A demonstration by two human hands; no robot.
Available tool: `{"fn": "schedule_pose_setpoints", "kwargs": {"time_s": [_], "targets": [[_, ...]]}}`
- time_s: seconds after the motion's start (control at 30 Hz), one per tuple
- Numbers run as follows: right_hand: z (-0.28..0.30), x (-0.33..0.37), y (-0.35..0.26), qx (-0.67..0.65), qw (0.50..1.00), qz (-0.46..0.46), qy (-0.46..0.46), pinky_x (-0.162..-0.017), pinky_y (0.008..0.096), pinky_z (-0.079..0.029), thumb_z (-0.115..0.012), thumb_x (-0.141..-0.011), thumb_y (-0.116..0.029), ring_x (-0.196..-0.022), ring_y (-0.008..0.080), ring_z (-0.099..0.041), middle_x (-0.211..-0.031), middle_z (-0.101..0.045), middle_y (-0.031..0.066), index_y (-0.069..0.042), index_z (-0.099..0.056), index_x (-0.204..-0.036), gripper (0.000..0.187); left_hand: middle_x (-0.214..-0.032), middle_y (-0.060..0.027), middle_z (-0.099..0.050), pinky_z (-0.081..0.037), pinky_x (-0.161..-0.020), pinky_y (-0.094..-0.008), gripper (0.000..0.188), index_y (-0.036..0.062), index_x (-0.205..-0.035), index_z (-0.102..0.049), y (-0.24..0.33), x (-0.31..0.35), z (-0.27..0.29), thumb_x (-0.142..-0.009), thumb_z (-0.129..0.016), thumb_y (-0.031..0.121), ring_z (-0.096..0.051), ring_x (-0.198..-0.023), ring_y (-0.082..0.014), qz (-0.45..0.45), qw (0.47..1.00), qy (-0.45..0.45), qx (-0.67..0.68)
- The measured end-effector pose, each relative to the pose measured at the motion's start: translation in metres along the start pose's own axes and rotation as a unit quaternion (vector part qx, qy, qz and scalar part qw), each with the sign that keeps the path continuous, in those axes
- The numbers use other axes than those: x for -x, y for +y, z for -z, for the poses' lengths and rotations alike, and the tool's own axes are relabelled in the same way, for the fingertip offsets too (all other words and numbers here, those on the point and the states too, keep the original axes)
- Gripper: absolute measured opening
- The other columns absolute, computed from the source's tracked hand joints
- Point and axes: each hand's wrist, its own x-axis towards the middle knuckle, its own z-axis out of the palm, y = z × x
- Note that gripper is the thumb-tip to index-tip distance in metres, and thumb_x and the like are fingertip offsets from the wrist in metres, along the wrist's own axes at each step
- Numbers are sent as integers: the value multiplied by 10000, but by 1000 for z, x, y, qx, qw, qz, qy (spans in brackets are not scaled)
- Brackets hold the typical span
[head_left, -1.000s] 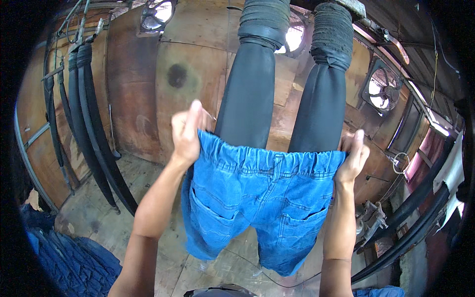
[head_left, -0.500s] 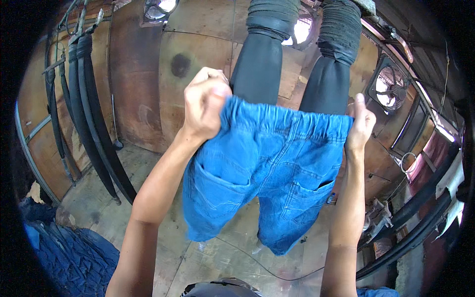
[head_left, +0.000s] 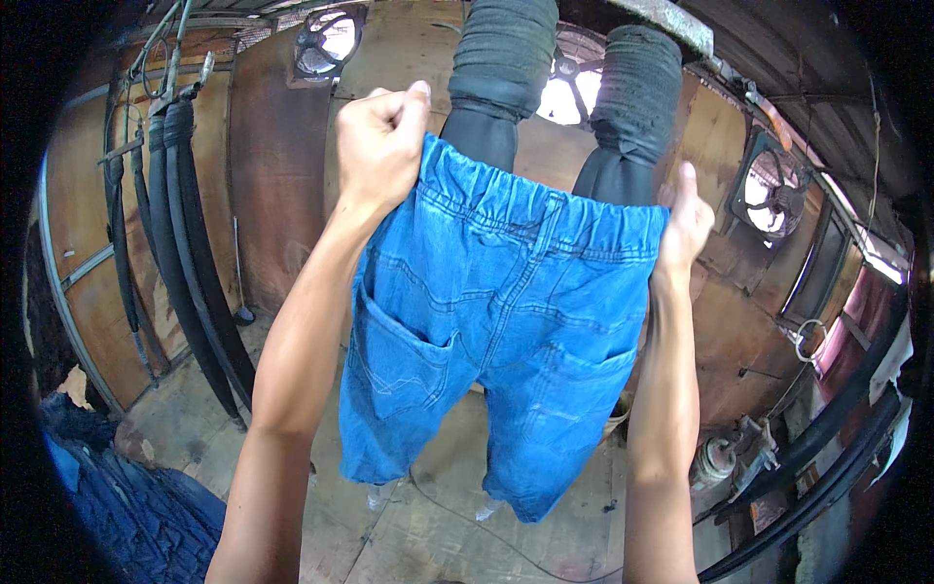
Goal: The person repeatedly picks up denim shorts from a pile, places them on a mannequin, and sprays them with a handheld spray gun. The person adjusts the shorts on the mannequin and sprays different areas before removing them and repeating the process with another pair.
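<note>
Some crumpled dark blue cloth (head_left: 136, 511) lies by the near left corner of the floor (head_left: 389, 550), and we lose its outer side in the black rim of the lens. Next we see long black tubes (head_left: 190, 253) hanging over the floor's left edge, their lower ends partly behind our left forearm.

Our left grip (head_left: 381, 146) is curled tight on the left end of a waistband, thumb pointing up; we cannot see its fingertips. From it the blue denim garment (head_left: 501, 302) stretches across to the right grip, upright above the middle of the floor, its waistband taut and gathered. Two black forms (head_left: 484, 144) come down to the waistband and disappear there; we cannot tell how far they run below it. The left form is cut off at the top. Small pale tips (head_left: 488, 509) show just under the hems, too indistinct for us to name.

Our right grip (head_left: 686, 226) pinches the other end of the waistband, thumb raised, fingers blurred. Beyond our right forearm, a metal fitting (head_left: 715, 462) sits near the floor's right edge, partly covered by that arm.
</note>
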Motion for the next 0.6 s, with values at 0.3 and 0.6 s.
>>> {"fn": "schedule_pose_setpoints", "kwargs": {"time_s": [0.3,0.6], "targets": [[13,-8,5,113,988,-18,-104,-547,268,-323,-542,-1055,-342,-591,57,-406,-643,-503,-32,-80,-545,-685,454,-483,47,-313,-248,-466,-333,538,41,-521,-390,10,-8,2,-968,-606,249,-284,-477,-63,83,994,-33,-59],[24,-216,-82,253,959,-103,-77,-1199,493,-168,-523,-960,-612,-1487,295,-275,-1400,-549,240,6,-526,-1406,762,-473,19,-296,-248,-456,-344,534,29,-518,-398,10,-10,0,-960,-599,251,-276,-465,-78,71,994,-75,-28]]}}
